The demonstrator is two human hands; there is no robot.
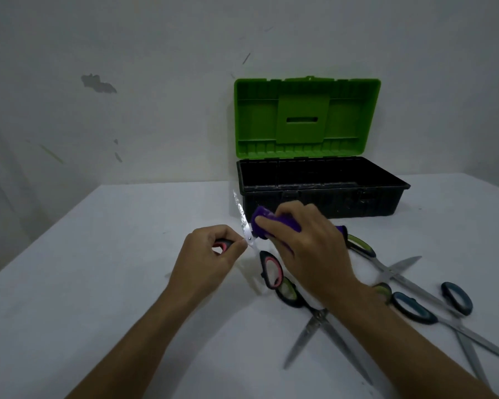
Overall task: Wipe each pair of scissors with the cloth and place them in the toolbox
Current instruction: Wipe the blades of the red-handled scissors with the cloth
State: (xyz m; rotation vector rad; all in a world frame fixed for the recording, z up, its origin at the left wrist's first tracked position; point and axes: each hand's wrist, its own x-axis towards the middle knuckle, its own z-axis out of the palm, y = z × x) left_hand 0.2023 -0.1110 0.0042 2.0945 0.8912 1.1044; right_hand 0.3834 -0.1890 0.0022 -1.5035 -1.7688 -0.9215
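Note:
My left hand [211, 254] grips one pink-and-black handle of an open pair of pink scissors [268, 269], whose shiny blade points up and away. My right hand [306, 243] holds a bunched purple cloth [261, 223] pressed against that blade near the pivot. The second pink handle hangs free below the cloth. The toolbox [323, 194] stands behind, black base open and looking empty, green lid [306, 119] upright against the wall.
Three more pairs of scissors lie open on the white table to the right: green-handled ones [360, 247], a dark green-lined pair [291, 295] under my right forearm, and teal-handled ones [409, 308]. The wall stands close behind the toolbox.

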